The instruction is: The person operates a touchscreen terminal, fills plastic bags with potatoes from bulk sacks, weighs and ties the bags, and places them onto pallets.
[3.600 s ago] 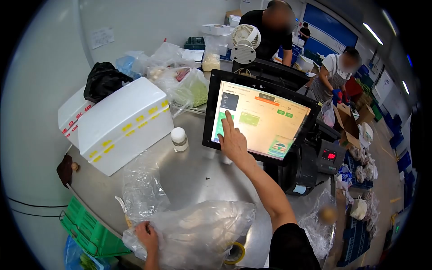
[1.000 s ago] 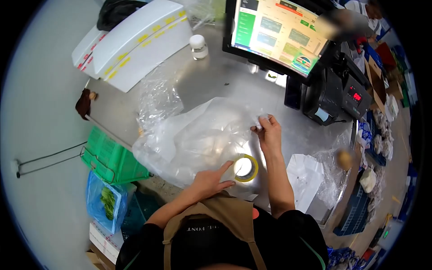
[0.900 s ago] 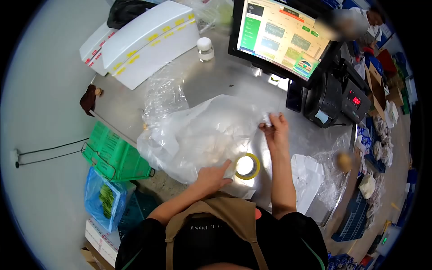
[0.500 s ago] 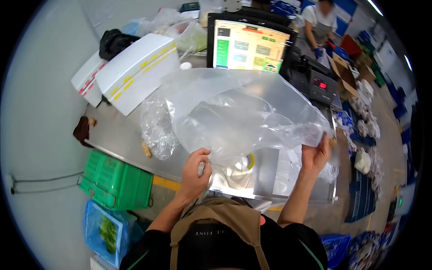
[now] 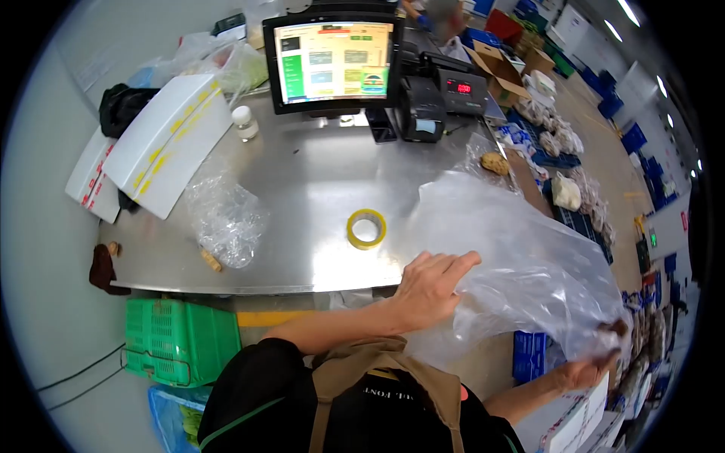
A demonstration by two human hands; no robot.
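Observation:
A large clear plastic bag (image 5: 529,249) stretches over the right end of the metal table and hangs past its front edge. My left hand (image 5: 430,291) is at the bag's near-left side, fingers curled against the plastic and one finger pointing out. Lower right, my right hand (image 5: 585,372) grips the bag's far end, slightly blurred by motion. A roll of yellow tape (image 5: 367,229) lies on the table, left of the bag and beyond my left hand.
A monitor (image 5: 336,64), a label printer (image 5: 420,109) and a scale display (image 5: 459,88) stand at the back. White foam boxes (image 5: 162,147) and crumpled plastic (image 5: 226,219) are on the left. A green crate (image 5: 181,340) sits below the table; a white box (image 5: 574,419) is at lower right.
Both hands and the bag have swung right, uncovering the tape roll and the table's middle. The right hand has dropped lower, beyond the table edge. My view has turned right.

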